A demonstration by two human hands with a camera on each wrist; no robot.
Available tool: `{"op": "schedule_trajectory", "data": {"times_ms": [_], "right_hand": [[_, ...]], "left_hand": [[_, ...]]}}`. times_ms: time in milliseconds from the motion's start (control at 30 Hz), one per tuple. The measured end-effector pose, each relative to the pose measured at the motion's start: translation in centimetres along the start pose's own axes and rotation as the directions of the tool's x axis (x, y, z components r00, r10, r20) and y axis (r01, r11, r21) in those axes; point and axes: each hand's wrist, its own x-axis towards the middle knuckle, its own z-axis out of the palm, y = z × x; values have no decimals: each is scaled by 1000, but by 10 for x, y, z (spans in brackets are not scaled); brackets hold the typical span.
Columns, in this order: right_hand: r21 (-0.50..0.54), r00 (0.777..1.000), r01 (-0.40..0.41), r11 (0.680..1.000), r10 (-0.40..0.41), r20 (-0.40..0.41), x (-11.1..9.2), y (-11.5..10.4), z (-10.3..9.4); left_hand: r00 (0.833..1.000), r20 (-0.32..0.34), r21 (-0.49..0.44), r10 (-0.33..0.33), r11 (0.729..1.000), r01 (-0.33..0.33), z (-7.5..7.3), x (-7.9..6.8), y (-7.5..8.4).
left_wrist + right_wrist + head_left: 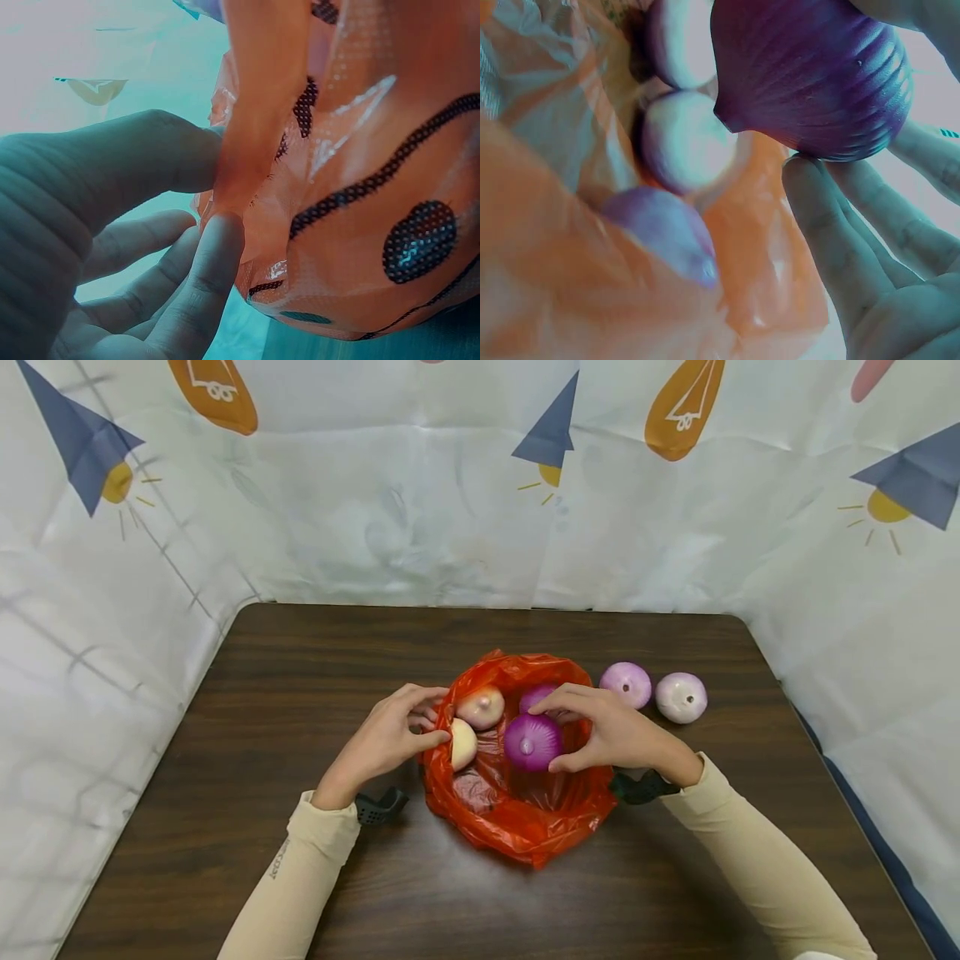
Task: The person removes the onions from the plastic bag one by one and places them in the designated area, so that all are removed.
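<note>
- The left hand (390, 739) pinched the red bag (517, 827) rim; best kept taut, mouth wide.
- The right hand (607, 731) cupped the purple onion (532, 742) inside the bag, near the table (300, 677) centre; lower gently.
- 2 pale onions (652, 691) lay beyond, toward the far right corner.

Even, bright light from above in the head view — sharp focus, soft sheen on the worktop (300, 693), edges bowed by the wide lens. Both wrist views are tinted teal, very close and blurred — especially the bag (570, 285).
</note>
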Motion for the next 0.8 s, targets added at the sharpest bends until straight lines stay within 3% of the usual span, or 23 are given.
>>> {"op": "schedule_trajectory", "data": {"times_ms": [400, 633, 800], "right_hand": [[34, 985, -27, 999, 32, -167, -23, 10, -21], [140, 965, 27, 990, 11, -263, -38, 21, -32], [109, 936, 41, 993, 0, -351, -49, 29, -39]], "left_hand": [[1000, 6, -6, -3, 1000, 3, 0, 0, -1], [1000, 4, 1, -3, 1000, 3, 1, 1, -3], [1000, -3, -1, 2, 1000, -2, 1, 1, -2]]}}
